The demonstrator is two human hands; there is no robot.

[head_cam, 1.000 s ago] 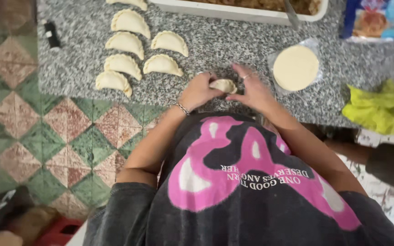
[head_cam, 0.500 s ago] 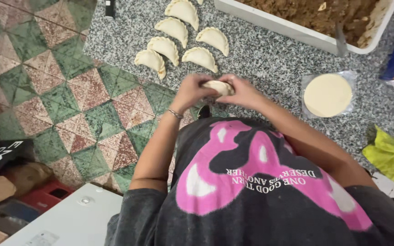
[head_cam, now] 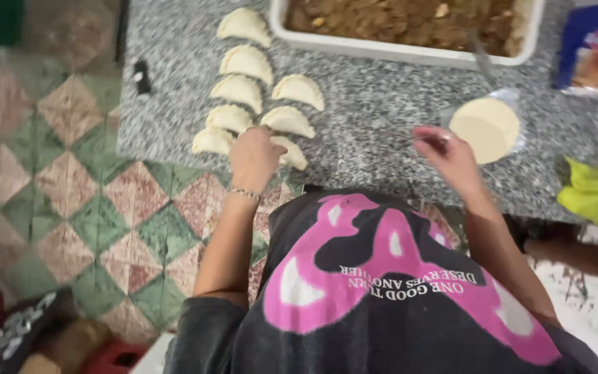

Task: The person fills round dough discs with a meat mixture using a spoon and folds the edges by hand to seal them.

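While the left hand [head_cam: 254, 158] is laid on the nearest pastry [head_cam: 292, 154] at the near end of the rows, its fingers are hidden beneath it, so it cannot be told whether the grip is closed on the pastry or slack. The right hand [head_cam: 448, 149] is held half open and empty, just beside the dough discs [head_cam: 486, 128]. The step is judged to be the setting down of a folded pastry; the next move calls for a single disc to be peeled from the stack. Eight pastries are counted on the surface [head_cam: 382, 111], five in the left row and three in the right. One tray [head_cam: 410, 48] of filling, one blue packet [head_cam: 596, 48] and one yellow cloth [head_cam: 593, 194] are seen.
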